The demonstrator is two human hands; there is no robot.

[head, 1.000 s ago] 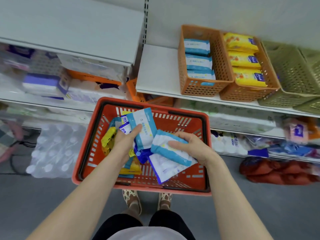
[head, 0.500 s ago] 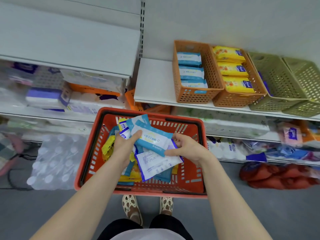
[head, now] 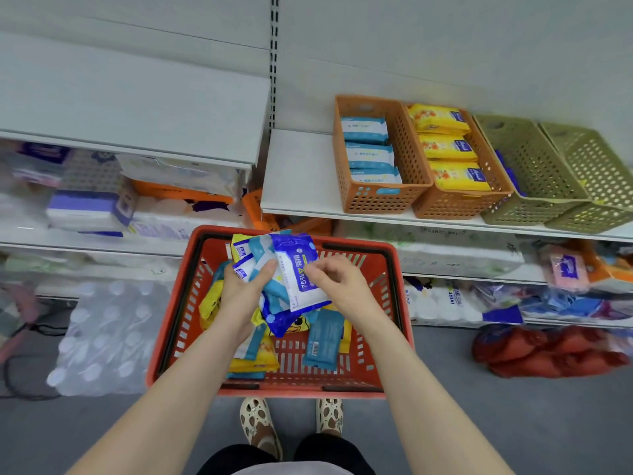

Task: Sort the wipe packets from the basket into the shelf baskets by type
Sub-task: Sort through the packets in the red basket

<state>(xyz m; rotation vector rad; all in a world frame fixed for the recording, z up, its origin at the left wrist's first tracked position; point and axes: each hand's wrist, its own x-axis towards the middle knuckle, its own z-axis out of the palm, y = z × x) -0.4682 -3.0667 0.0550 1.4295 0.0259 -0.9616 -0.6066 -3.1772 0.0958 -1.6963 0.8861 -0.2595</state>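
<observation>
A red shopping basket (head: 397,286) hangs in front of me with loose wipe packets in teal, yellow and blue. My left hand (head: 245,293) grips a fanned stack of packets (head: 255,258) above the basket. My right hand (head: 337,286) pinches the edge of a blue-and-white packet marked 75% (head: 301,275) on top of that stack. A teal packet (head: 323,341) lies on the basket floor. On the shelf, an orange basket (head: 409,159) holds teal packets, a second orange basket (head: 496,186) holds yellow ones, and an olive basket (head: 534,166) shows a blue packet.
A second olive basket (head: 596,176) stands at the shelf's far right. The white shelf (head: 298,173) is bare left of the orange baskets. Tissue packs fill the lower shelves, a shrink-wrapped pack of bottles (head: 102,337) and a red bag (head: 548,351) sit on the floor.
The teal packet that my right hand held is now part of the left hand's stack. My right hand has shifted onto a blue-and-white 75% packet. The view tilted down a little.
</observation>
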